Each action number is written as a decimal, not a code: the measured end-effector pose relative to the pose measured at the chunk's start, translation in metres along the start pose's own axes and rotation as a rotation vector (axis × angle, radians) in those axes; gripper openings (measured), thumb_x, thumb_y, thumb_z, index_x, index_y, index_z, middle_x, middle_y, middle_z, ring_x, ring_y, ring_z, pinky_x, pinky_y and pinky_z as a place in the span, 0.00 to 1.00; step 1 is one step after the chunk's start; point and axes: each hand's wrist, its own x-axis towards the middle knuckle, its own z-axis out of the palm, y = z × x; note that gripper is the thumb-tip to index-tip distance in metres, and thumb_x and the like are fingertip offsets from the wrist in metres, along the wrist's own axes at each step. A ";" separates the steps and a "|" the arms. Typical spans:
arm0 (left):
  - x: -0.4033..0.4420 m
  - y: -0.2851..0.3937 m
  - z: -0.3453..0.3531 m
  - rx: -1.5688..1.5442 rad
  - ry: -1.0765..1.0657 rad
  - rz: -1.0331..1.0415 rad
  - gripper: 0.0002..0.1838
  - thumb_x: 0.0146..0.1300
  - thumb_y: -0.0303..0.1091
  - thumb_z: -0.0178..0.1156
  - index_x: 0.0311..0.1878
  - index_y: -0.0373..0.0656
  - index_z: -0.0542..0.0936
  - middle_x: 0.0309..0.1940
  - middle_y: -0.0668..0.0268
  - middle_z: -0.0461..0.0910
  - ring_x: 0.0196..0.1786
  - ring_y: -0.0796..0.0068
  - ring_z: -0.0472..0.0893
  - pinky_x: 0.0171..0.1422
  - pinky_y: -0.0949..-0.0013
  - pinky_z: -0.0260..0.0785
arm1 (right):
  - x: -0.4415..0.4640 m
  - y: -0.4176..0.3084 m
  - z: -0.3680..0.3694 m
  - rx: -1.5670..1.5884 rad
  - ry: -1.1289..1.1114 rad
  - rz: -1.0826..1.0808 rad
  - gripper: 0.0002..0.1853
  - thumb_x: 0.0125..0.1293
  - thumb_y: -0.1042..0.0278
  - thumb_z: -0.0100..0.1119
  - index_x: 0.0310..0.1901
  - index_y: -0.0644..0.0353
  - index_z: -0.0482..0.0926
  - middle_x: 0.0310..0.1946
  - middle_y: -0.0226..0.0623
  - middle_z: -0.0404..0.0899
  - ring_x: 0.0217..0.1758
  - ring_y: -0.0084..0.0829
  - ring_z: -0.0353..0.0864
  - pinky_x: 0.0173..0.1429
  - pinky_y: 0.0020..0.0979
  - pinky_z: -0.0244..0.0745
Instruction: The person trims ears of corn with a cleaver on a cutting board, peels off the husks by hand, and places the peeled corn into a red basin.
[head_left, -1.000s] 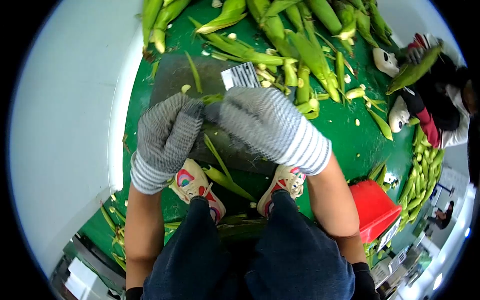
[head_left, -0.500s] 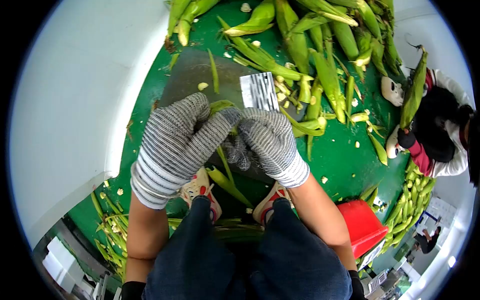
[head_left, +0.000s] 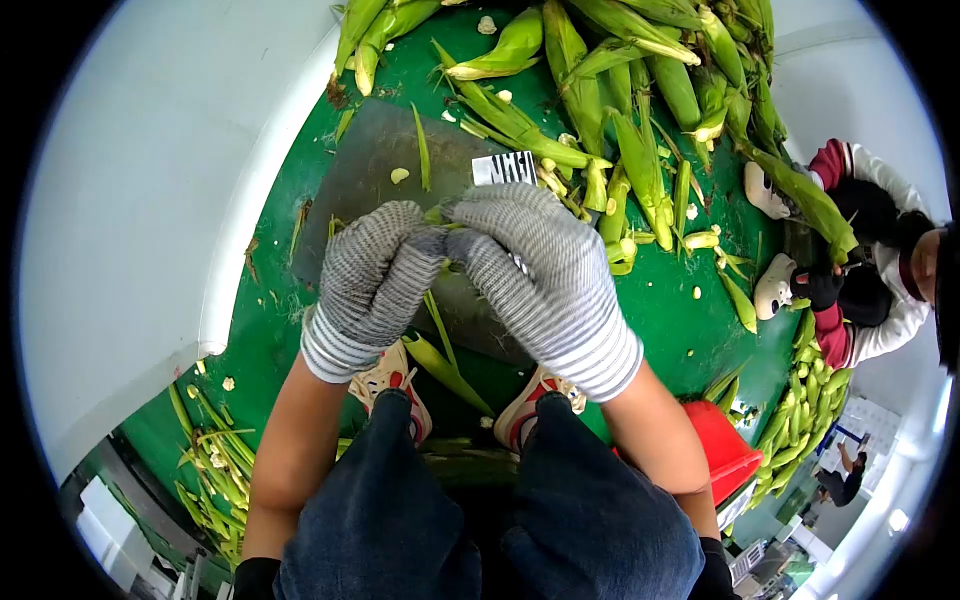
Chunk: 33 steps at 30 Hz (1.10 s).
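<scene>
My left hand (head_left: 372,275) and my right hand (head_left: 550,275), both in grey-and-white striped knit gloves, meet at the fingertips over a dark board (head_left: 345,190). Their fingers are bent and pinched together. Whatever lies between them is hidden, though a bit of green husk (head_left: 433,214) shows just behind the fingertips. Under the hands, a narrow green strip (head_left: 438,325) and a broader husk leaf (head_left: 445,372) are visible. A black-and-white patterned card (head_left: 503,168) lies beyond my right hand, partly covered by it.
Unhusked corn ears (head_left: 590,90) are heaped at the back. Husk scraps litter the green floor (head_left: 660,310). On the right, a person (head_left: 880,270) holds a corn ear (head_left: 810,205) near a pile of green ears (head_left: 800,425). A red bin (head_left: 715,450) stands by my right arm. A white wall (head_left: 150,200) borders the left.
My right hand has turned, its fingers now folding over toward the left hand. The left hand has shifted slightly right. Across from me, the other person's corn ear has swung to a slant.
</scene>
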 end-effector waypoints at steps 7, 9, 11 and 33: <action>-0.005 0.012 0.020 0.081 0.101 0.136 0.10 0.54 0.27 0.66 0.38 0.36 0.77 0.28 0.56 0.78 0.29 0.57 0.79 0.34 0.62 0.71 | -0.018 -0.001 0.013 0.249 0.287 0.475 0.04 0.61 0.76 0.58 0.37 0.66 0.79 0.27 0.41 0.77 0.29 0.32 0.77 0.37 0.31 0.73; -0.006 0.015 0.013 0.030 0.080 0.083 0.08 0.55 0.28 0.66 0.36 0.37 0.77 0.25 0.58 0.76 0.27 0.59 0.77 0.32 0.63 0.69 | -0.019 -0.004 0.014 0.413 0.330 0.582 0.05 0.63 0.74 0.58 0.35 0.68 0.79 0.23 0.37 0.76 0.26 0.20 0.73 0.33 0.26 0.70; -0.004 0.029 0.003 -0.157 0.028 -0.242 0.11 0.58 0.34 0.65 0.30 0.38 0.76 0.21 0.61 0.71 0.23 0.66 0.73 0.29 0.66 0.65 | -0.018 -0.010 0.016 0.395 0.313 0.584 0.05 0.63 0.74 0.58 0.35 0.67 0.79 0.23 0.37 0.76 0.25 0.22 0.73 0.33 0.26 0.70; -0.049 0.021 -0.027 0.264 -0.051 -0.152 0.08 0.59 0.29 0.61 0.40 0.35 0.80 0.31 0.55 0.81 0.33 0.59 0.82 0.40 0.63 0.74 | -0.025 0.010 0.014 0.518 -0.559 0.229 0.13 0.63 0.61 0.57 0.28 0.64 0.76 0.18 0.42 0.74 0.22 0.43 0.75 0.27 0.37 0.69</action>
